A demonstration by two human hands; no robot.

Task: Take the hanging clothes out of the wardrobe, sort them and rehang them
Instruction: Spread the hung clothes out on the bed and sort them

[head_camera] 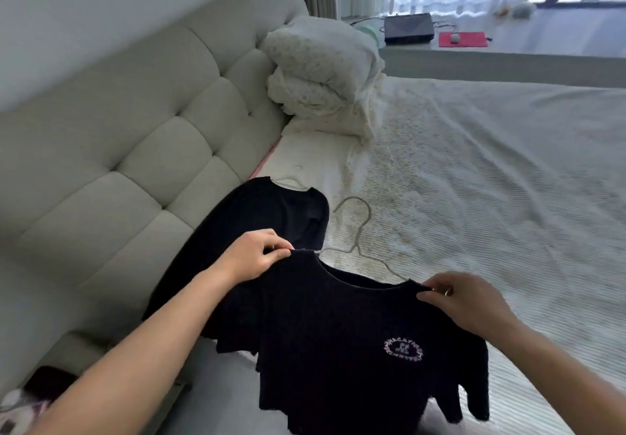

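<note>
I hold a black knit top (338, 343) with a round pale logo on its chest up over the bed. My left hand (255, 255) pinches its left shoulder and my right hand (464, 299) pinches its right shoulder. A thin pale wire hanger (359, 231) lies on the bedspread just beyond the top's neckline, its lower part hidden behind the top. A second black garment (271, 217) lies flat on the bed by the headboard, partly covered by the held top.
The bed (491, 170) with a pale textured spread fills the right. A tufted grey headboard (135, 129) runs along the left. A folded white quilt (325, 68) sits at the bed's head. A windowsill behind carries a dark box (408, 28) and a red pad (462, 40).
</note>
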